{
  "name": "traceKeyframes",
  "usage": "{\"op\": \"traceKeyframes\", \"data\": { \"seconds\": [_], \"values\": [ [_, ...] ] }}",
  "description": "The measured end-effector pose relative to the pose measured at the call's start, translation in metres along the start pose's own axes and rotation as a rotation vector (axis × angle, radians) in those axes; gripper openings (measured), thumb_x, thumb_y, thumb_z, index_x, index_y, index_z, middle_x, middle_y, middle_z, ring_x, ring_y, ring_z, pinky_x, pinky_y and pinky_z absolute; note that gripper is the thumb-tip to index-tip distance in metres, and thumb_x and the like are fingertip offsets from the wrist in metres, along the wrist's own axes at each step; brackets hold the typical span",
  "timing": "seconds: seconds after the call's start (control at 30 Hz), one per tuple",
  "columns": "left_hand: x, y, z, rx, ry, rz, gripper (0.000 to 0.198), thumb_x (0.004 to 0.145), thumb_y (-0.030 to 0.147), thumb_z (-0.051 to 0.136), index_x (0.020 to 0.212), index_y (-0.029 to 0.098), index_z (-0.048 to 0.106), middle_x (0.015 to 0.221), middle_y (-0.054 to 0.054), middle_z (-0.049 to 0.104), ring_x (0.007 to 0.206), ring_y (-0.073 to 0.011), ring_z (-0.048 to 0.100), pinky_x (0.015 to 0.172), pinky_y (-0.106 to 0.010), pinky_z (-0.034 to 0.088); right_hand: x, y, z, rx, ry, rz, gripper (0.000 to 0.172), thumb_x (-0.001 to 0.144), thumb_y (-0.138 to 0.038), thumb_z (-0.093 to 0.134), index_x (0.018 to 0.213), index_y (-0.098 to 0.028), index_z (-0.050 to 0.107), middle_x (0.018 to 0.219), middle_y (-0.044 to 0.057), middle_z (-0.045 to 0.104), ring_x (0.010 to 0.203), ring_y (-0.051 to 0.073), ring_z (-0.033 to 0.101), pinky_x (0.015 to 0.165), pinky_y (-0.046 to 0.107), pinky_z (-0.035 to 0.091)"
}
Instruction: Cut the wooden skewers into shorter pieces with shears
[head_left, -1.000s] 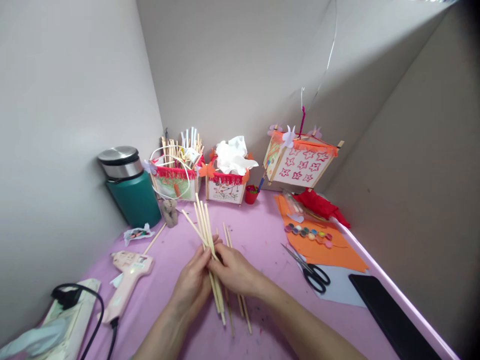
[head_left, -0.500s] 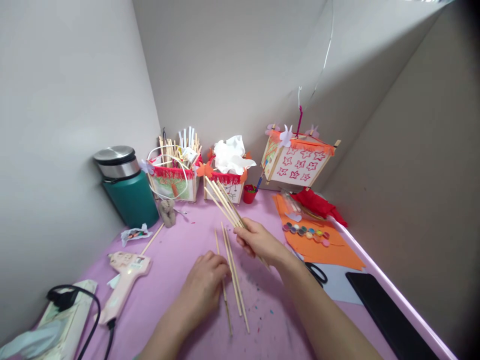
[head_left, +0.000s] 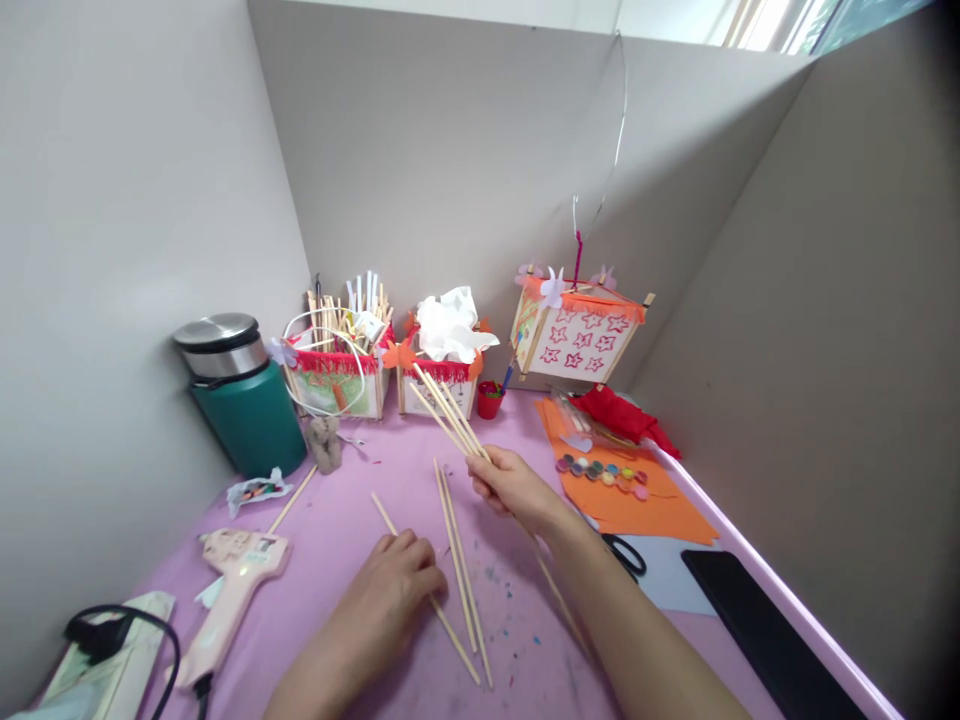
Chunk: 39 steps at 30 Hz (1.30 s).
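My right hand [head_left: 512, 487] is closed round a bundle of thin wooden sticks [head_left: 444, 406], held above the pink table [head_left: 517, 620] with the tips pointing toward the back left. My left hand [head_left: 394, 584] rests low on the table, fingers curled on one loose wooden stick [head_left: 450, 630] that lies slanted under it. Two more loose sticks [head_left: 457, 550] lie side by side between my hands.
A pink glue gun [head_left: 232, 580] and a power strip [head_left: 105, 650] lie at the left. A green flask [head_left: 240, 395], two decorated boxes [head_left: 337, 370], a red cup [head_left: 490, 399] and a hanging lantern [head_left: 577, 335] stand at the back. Orange paper [head_left: 637, 500], paint pots [head_left: 604, 472], scissors [head_left: 622, 552] and a black tablet [head_left: 757, 620] lie right.
A second ago both hands held the stick bundle together. My right hand has lifted the bundle away to the right; my left hand has dropped to the table and moved one loose stick leftward.
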<state>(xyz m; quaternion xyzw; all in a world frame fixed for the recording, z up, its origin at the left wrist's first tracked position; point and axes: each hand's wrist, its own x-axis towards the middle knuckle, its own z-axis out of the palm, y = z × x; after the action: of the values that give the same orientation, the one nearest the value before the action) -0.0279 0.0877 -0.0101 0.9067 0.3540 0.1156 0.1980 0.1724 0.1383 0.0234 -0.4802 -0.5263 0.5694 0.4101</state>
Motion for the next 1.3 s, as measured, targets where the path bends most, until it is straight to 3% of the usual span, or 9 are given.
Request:
{"op": "traceKeyframes", "data": {
  "seconds": [0.17, 0.37, 0.47, 0.6, 0.87, 0.97, 1.13, 1.3],
  "values": [
    [0.000, -0.001, 0.000, -0.002, 0.028, -0.013, 0.021, 0.083, 0.010, 0.045, 0.080, 0.021, 0.063, 0.093, -0.005, 0.057, 0.089, -0.0190, 0.045, 0.075, -0.033, 0.030, 0.000, -0.006, -0.003, 0.090, 0.058, -0.049, 0.034, 0.084, -0.054, 0.043, 0.076, -0.021, 0.041, 0.047, -0.012, 0.032, 0.033, 0.003, 0.016, 0.031, 0.015, 0.013],
    [0.002, 0.003, -0.004, 0.014, 0.014, -0.022, 0.019, 0.084, 0.011, 0.043, 0.077, 0.018, 0.059, 0.081, -0.005, 0.059, 0.084, -0.0195, 0.046, 0.075, -0.035, 0.030, -0.020, -0.033, -0.002, 0.140, 0.291, -0.450, 0.033, 0.087, -0.053, 0.043, 0.078, -0.021, 0.044, 0.051, -0.009, 0.037, 0.037, 0.004, 0.027, 0.034, 0.016, 0.020],
    [-0.001, 0.004, -0.005, -0.067, 0.005, -0.013, 0.023, 0.081, 0.006, 0.042, 0.080, 0.020, 0.061, 0.087, -0.005, 0.059, 0.088, -0.0189, 0.047, 0.077, -0.034, 0.032, -0.020, -0.029, 0.000, 0.095, 0.359, -0.540, 0.031, 0.087, -0.051, 0.046, 0.078, -0.022, 0.044, 0.053, -0.008, 0.037, 0.040, 0.005, 0.029, 0.037, 0.017, 0.022],
    [-0.006, 0.002, -0.005, -0.134, 0.008, -0.025, 0.036, 0.068, -0.005, 0.040, 0.082, 0.020, 0.061, 0.094, -0.004, 0.057, 0.094, -0.0181, 0.046, 0.082, -0.033, 0.033, -0.006, -0.004, 0.003, 0.082, 0.318, -0.478, 0.027, 0.082, -0.046, 0.055, 0.080, -0.022, 0.043, 0.053, -0.010, 0.035, 0.041, 0.005, 0.029, 0.038, 0.018, 0.024],
    [-0.001, -0.002, -0.003, -0.103, 0.054, -0.026, 0.020, 0.080, 0.007, 0.045, 0.079, 0.020, 0.059, 0.084, -0.003, 0.057, 0.086, -0.0187, 0.047, 0.081, -0.035, 0.034, 0.011, 0.040, 0.008, -0.014, 0.148, -0.233, 0.029, 0.076, -0.043, 0.060, 0.068, -0.019, 0.047, 0.049, -0.008, 0.043, 0.037, 0.005, 0.034, 0.036, 0.018, 0.025],
    [-0.001, 0.001, -0.005, -0.270, 0.211, 0.012, 0.017, 0.087, 0.012, 0.039, 0.084, 0.019, 0.055, 0.085, -0.003, 0.056, 0.085, -0.0173, 0.049, 0.080, -0.033, 0.036, 0.014, 0.040, 0.005, 0.038, 0.223, -0.260, 0.031, 0.075, -0.046, 0.060, 0.070, -0.020, 0.045, 0.047, -0.010, 0.040, 0.036, 0.005, 0.031, 0.034, 0.018, 0.023],
    [-0.005, 0.001, -0.009, -0.768, 0.632, -0.097, 0.009, 0.090, 0.023, 0.044, 0.092, 0.022, 0.052, 0.090, -0.002, 0.053, 0.086, -0.0135, 0.051, 0.078, -0.026, 0.040, 0.018, 0.042, -0.001, 0.114, 0.402, -0.351, 0.040, 0.073, -0.054, 0.058, 0.064, -0.022, 0.036, 0.046, -0.011, 0.031, 0.039, 0.005, 0.025, 0.038, 0.019, 0.022],
    [-0.006, -0.003, -0.012, -1.101, 0.997, -0.113, 0.010, 0.083, 0.024, 0.056, 0.094, 0.022, 0.056, 0.086, 0.000, 0.054, 0.080, -0.0111, 0.051, 0.078, -0.023, 0.041, 0.020, 0.049, 0.004, 0.073, 0.392, -0.316, 0.036, 0.074, -0.050, 0.059, 0.066, -0.021, 0.041, 0.046, -0.009, 0.036, 0.040, 0.006, 0.029, 0.038, 0.020, 0.022]
  ]
}}
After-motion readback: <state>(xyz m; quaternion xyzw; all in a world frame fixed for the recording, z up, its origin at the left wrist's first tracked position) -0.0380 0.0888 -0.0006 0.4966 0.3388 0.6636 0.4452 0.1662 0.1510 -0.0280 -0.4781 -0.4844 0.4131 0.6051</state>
